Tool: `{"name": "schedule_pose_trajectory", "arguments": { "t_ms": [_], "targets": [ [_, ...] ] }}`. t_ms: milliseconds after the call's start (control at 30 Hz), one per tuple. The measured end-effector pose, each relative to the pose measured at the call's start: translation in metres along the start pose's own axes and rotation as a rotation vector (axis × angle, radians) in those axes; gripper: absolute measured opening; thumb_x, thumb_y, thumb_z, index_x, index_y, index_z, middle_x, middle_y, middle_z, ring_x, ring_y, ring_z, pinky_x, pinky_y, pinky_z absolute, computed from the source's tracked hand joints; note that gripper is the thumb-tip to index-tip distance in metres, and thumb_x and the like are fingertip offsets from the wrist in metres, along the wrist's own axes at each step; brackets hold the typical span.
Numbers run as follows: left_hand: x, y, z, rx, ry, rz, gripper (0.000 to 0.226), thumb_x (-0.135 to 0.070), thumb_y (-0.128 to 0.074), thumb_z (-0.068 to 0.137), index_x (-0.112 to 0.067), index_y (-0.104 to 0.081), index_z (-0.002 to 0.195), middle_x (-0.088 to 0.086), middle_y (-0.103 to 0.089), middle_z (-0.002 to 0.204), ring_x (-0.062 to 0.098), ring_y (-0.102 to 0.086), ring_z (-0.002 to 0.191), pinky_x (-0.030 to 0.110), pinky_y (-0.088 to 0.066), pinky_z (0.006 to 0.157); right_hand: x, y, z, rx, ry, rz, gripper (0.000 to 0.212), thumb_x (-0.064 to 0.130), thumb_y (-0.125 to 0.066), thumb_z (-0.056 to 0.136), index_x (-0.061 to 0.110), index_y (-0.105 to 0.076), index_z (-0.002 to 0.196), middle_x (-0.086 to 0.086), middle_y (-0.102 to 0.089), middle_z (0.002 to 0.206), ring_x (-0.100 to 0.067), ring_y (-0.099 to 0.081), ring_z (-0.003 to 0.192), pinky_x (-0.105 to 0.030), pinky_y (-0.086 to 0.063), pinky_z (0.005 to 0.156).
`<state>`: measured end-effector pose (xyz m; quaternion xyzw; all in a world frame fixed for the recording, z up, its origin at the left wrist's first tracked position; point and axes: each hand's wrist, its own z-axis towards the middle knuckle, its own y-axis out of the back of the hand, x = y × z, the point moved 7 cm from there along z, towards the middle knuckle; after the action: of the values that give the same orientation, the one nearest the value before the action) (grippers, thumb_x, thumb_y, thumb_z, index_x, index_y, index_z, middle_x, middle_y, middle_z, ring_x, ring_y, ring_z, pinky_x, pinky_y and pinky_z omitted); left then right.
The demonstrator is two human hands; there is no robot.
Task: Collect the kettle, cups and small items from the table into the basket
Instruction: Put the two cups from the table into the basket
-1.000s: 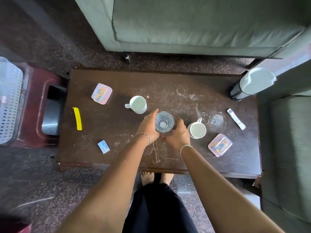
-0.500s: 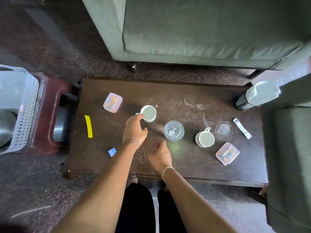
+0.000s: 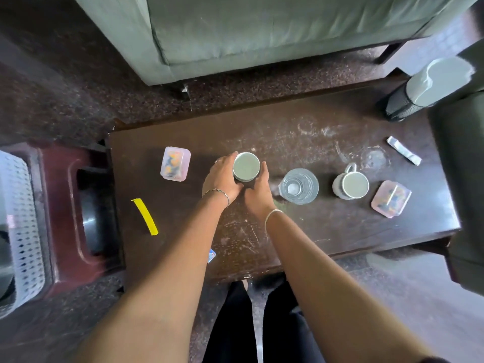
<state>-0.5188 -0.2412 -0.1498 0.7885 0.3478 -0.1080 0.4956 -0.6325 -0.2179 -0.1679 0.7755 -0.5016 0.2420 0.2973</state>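
Now the left hand and right hand clasp the white cup between them on the table; each curls round one side. A glass stands just beside the right hand.

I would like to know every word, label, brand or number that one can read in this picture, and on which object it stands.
No text can be read.
left plastic box: coloured print on the lid, too blurred.
right plastic box: the same.
small blue packet: print too small, partly hidden by an arm.
white sachet: too blurred.
yellow strip and white cup: no print shows.
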Motion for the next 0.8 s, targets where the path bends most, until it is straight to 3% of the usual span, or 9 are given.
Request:
{"name": "schedule_pose_trajectory", "arguments": {
  "t_ms": [167,267,400,567,800],
  "targets": [
    [-0.003,-0.003,0.012,0.009,-0.001,-0.024,0.070,-0.024,-0.073,0.073,-0.033,-0.044,0.135,-0.001,-0.055,0.135,0.022,-0.050,0.124,0.037,-0.047,0.094,-0.003,0.000,0.007,-0.047,-0.026,0.005,0.080,-0.009,-0.035,0.085,0.017,-0.005,0.154,-0.008,-0.041,0.146,-0.020,-0.041,0.132,-0.023,-0.029,0.102],
    [-0.005,-0.001,0.013,0.012,-0.004,-0.035,0.058,-0.027,-0.076,0.069,-0.035,-0.050,0.120,-0.001,-0.062,0.119,0.026,-0.058,0.109,0.037,-0.051,0.082,-0.001,0.001,0.006,-0.064,-0.021,-0.002,0.077,-0.007,-0.035,0.087,0.019,-0.006,0.154,-0.008,-0.044,0.143,-0.022,-0.042,0.130,-0.025,-0.032,0.104],
    [-0.007,0.011,0.007,0.005,-0.028,-0.077,0.058,-0.028,-0.080,0.066,-0.033,-0.052,0.117,-0.001,-0.065,0.116,0.027,-0.059,0.106,0.039,-0.052,0.082,0.006,0.003,0.003,-0.076,-0.030,0.010,0.074,-0.003,-0.036,0.092,0.024,-0.006,0.154,-0.010,-0.049,0.141,-0.025,-0.047,0.129,-0.043,-0.039,0.109],
    [-0.008,0.026,-0.022,-0.024,-0.032,-0.142,0.063,-0.028,-0.082,0.066,-0.025,-0.051,0.120,0.003,-0.067,0.114,0.030,-0.061,0.105,0.039,-0.052,0.081,0.012,0.004,-0.024,-0.098,-0.004,0.009,0.067,0.002,-0.040,0.096,0.026,-0.016,0.153,-0.011,-0.054,0.139,-0.026,-0.050,0.128,-0.044,-0.039,0.108],
    [-0.014,0.022,-0.091,-0.048,-0.028,-0.143,0.066,-0.033,-0.082,0.064,-0.030,-0.046,0.120,0.000,-0.068,0.109,0.029,-0.063,0.100,0.039,-0.053,0.077,-0.002,0.025,-0.094,-0.133,0.075,-0.058,0.066,0.002,-0.040,0.091,0.030,-0.027,0.149,-0.002,-0.056,0.138,-0.024,-0.056,0.123,-0.045,-0.044,0.103]
  ]
}}
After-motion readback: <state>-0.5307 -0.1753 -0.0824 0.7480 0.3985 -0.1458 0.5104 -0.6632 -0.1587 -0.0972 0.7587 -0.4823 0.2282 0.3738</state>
